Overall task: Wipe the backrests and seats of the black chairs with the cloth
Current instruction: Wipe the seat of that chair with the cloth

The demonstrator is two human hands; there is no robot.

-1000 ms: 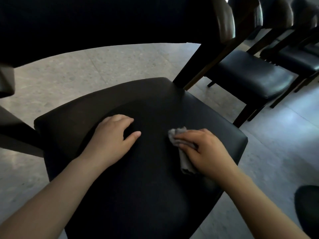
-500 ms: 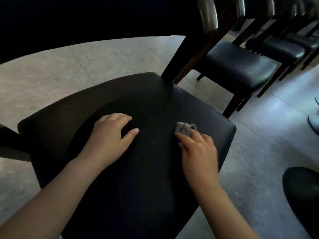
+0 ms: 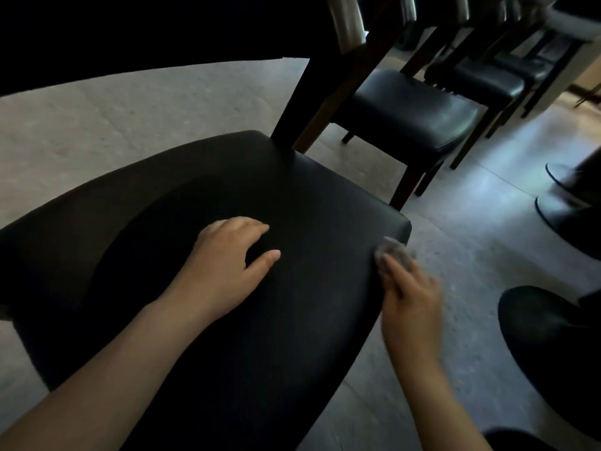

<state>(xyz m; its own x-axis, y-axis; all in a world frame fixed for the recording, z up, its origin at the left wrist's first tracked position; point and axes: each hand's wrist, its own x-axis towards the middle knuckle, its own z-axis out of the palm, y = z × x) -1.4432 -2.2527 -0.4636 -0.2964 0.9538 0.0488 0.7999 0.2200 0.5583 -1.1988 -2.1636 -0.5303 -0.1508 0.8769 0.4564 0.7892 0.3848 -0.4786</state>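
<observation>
Grey cloth bunched at the fingertips of the right hand, right at the near-right corner of the seat, half over its edge. Right hand motion-blurred; it seems to grip the cloth with fingers laid over it, though the exact finger hold is not readable. Left hand well apart from the right, planted mid-seat, palm down, fingers loosely spread and thumb out, holding nothing; looks like a brace for leaning in. Seat is black, padded and matte, and no wet streak or dust line shows in this light, so wiped versus unwiped area cannot be told. Judgement: seat wipe of this chair is underway, with the cloth at the seat's right margin; the patch under the left hand is not reachable until that hand lifts. Backrest sits beyond both hands, a dark band along the top of view, its condition unreadable. Beyond the right hand, the next chair and further chairs stand in a row, probably left to do. Pale floor all round; dark rounded shapes to the right of the right hand, unidentified.
</observation>
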